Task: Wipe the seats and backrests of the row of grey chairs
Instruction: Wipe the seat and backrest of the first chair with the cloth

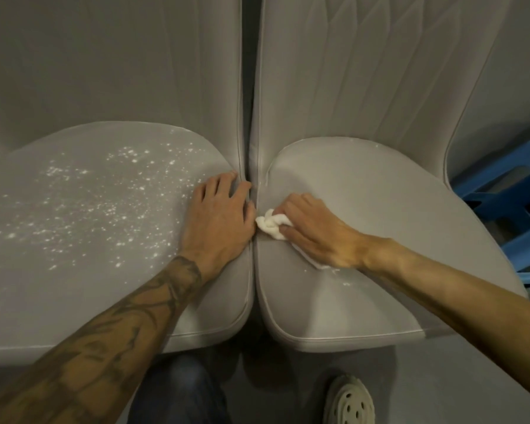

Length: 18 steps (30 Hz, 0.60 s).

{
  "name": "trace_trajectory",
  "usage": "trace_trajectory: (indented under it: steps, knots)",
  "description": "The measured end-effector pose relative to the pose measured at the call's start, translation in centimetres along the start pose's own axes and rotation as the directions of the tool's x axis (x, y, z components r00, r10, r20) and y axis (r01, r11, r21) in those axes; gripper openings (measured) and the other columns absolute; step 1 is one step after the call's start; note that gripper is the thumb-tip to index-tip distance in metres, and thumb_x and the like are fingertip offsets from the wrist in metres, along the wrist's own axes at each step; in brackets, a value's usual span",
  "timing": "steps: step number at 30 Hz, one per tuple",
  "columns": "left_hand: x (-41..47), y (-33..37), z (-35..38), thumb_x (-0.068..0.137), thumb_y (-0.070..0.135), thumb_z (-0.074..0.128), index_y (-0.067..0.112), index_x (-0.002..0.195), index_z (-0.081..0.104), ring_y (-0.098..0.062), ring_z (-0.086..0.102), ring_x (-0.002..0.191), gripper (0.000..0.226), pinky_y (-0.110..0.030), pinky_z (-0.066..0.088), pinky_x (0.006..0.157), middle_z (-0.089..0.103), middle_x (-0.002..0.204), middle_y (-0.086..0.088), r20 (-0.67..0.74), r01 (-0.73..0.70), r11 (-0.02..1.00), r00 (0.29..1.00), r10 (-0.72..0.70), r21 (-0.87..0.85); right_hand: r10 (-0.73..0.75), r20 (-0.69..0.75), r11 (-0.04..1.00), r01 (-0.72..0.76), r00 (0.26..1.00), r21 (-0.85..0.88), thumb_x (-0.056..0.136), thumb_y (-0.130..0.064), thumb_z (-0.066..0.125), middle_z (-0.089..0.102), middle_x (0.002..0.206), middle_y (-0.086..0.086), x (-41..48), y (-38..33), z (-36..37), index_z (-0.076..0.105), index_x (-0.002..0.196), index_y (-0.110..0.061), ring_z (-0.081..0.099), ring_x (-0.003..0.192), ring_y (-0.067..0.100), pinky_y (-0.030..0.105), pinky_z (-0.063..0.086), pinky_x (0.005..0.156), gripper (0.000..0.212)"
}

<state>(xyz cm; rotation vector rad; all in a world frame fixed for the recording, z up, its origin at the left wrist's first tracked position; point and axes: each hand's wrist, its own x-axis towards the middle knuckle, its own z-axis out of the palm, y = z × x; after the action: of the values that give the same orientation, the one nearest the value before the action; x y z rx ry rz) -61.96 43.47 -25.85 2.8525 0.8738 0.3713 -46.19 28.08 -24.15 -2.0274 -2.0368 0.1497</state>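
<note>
I see the left forearm (120,325) bare right up to the near edge of my feed and covered in a dark tattoo (153,298). It is made of bold black lines and shaded patches that run from just behind the wrist along the whole length in view, with a band-like ring nearest the wrist. I cannot make out the design. The left hand (219,215) is bare. The right forearm (441,289) and right hand (315,231) are bare too. Along the near edge I see a trouser leg (178,390) of dark blue denim, and to its right a pale grey-beige clog (348,402) with round holes across its rounded top.
</note>
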Motion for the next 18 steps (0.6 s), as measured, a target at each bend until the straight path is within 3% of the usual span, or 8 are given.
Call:
trace_trajectory:
  steps: [4,7,10,13,16,18]
  knots:
    - [0.0,0.0,-0.2,0.106,0.042,0.041,0.021,0.151,0.049,-0.029,0.040,0.144,0.051,-0.046,0.029,0.122,0.043,0.159,-0.010,0.014,0.005,1.000,1.000,-0.005,-0.004,0.286,-0.043,0.956,-0.288,0.957,-0.049,0.107,-0.026,0.041,0.052,0.117,0.008,3.2,1.6,-0.7,0.057,0.122,-0.012,0.046,0.102,0.029,0.041,0.035,0.093,0.026]
    - [0.0,-0.1,0.0,0.106,0.043,0.040,0.020,0.150,0.050,-0.030,0.040,0.144,0.051,-0.047,0.030,0.122,0.043,0.159,-0.011,0.003,-0.003,1.000,1.000,0.003,-0.009,0.215,-0.068,0.977,-0.214,0.974,0.019,0.107,-0.027,0.042,0.052,0.110,0.006,0.9,0.3,-0.2,0.057,0.115,-0.012,0.044,0.094,0.026,0.042,0.037,0.089,0.023]
    - [0.0,0.0,0.0,0.108,0.050,0.036,0.021,0.151,0.050,-0.031,0.039,0.144,0.054,-0.048,0.030,0.122,0.043,0.159,-0.011,0.017,-0.004,1.000,1.000,0.005,-0.014,0.149,0.005,0.987,-0.149,0.989,0.066,0.107,-0.037,0.036,0.046,0.109,-0.005,-3.9,-0.9,-0.7,0.053,0.118,-0.021,0.043,0.092,0.018,0.032,0.033,0.088,0.025]
    - [-0.1,0.0,-0.4,0.107,0.055,0.035,0.020,0.153,0.048,-0.032,0.038,0.145,0.059,-0.049,0.029,0.122,0.041,0.160,-0.012,0.032,-0.010,1.000,0.999,0.011,-0.022,0.276,0.005,0.961,-0.276,0.961,-0.002,0.109,-0.032,0.036,0.049,0.113,0.001,-6.2,1.1,-2.2,0.054,0.123,-0.016,0.046,0.099,0.024,0.039,0.036,0.095,0.028]
    - [-0.2,0.1,-0.5,0.107,0.055,0.037,0.019,0.152,0.050,-0.033,0.039,0.144,0.058,-0.049,0.030,0.121,0.043,0.158,-0.013,0.015,-0.020,1.000,1.000,0.020,-0.023,0.488,-0.096,0.871,-0.492,0.867,-0.010,0.108,-0.025,0.042,0.051,0.115,0.010,-6.7,1.8,-2.7,0.055,0.128,-0.011,0.047,0.106,0.033,0.042,0.034,0.099,0.029]
    - [-0.1,0.0,-0.5,0.107,0.055,0.038,0.020,0.151,0.050,-0.033,0.039,0.144,0.058,-0.050,0.030,0.120,0.043,0.157,-0.013,0.012,-0.017,0.999,1.000,0.017,-0.036,0.513,-0.117,0.855,-0.518,0.850,-0.020,0.108,-0.027,0.040,0.050,0.116,0.012,-6.2,0.1,-1.6,0.054,0.129,-0.010,0.047,0.106,0.034,0.045,0.034,0.100,0.031]
